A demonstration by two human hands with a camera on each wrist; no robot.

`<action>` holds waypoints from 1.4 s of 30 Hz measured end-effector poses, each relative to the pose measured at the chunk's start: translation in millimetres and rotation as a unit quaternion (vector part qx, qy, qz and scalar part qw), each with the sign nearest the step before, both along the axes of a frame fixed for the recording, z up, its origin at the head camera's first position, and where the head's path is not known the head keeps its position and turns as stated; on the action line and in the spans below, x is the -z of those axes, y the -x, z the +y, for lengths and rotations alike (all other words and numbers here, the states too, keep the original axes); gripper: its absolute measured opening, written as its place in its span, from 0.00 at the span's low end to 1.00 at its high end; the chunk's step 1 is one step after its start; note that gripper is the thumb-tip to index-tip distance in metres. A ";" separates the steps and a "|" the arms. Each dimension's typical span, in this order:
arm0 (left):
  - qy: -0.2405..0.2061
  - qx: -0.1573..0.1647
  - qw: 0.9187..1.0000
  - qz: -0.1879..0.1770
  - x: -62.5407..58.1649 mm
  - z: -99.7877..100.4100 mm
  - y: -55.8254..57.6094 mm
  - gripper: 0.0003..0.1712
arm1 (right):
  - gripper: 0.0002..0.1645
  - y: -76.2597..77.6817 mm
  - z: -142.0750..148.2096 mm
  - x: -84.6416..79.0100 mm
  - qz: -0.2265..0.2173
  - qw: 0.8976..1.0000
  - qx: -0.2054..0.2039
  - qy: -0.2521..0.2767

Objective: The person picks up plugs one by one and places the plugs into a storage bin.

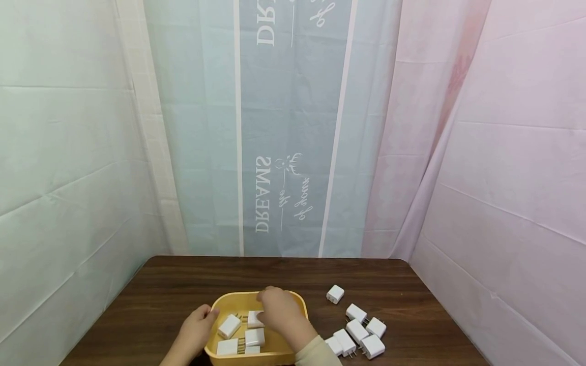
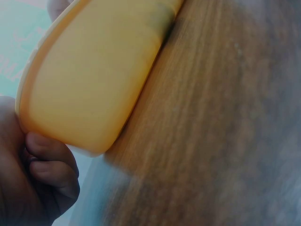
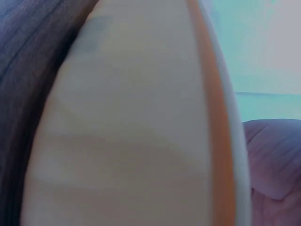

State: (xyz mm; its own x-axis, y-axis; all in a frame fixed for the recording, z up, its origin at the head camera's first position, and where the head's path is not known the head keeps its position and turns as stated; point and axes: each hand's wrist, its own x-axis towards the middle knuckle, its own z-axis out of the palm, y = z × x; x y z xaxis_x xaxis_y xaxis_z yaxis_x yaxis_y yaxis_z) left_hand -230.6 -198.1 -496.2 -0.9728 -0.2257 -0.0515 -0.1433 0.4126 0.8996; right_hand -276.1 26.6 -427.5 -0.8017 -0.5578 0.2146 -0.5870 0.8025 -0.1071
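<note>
Brown bench [image 1: 169, 290] carries a yellow tub [image 1: 249, 360] of white chargers [image 1: 229, 327], its rim gripped by the left hand [image 1: 194, 329]; whether the right hand [image 1: 283, 314], reaching inside, pinches one cannot be told.

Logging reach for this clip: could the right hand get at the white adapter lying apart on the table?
Probably yes: nothing covers the adapter, though the right hand must first clear the yellow bin.

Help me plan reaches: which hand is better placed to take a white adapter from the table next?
Likely the right hand, nearer the loose adapters, though now inside the yellow bin; the left hand grips its left side.
</note>
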 end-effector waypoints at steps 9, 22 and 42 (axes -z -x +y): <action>0.019 -0.008 1.000 0.006 0.1 1.1 -0.7 0.16 | 0.21 -0.1 15.3 -17.0 -0.021 0.999 0.000 0.039; 0.015 -0.011 1.000 0.013 -1.7 0.4 1.0 0.16 | 0.22 8.8 33.9 -32.0 -0.018 0.997 0.017 0.080; 0.009 -0.007 1.000 0.001 -1.6 -0.7 1.6 0.16 | 0.22 21.4 60.6 -28.5 -0.030 0.994 0.049 0.097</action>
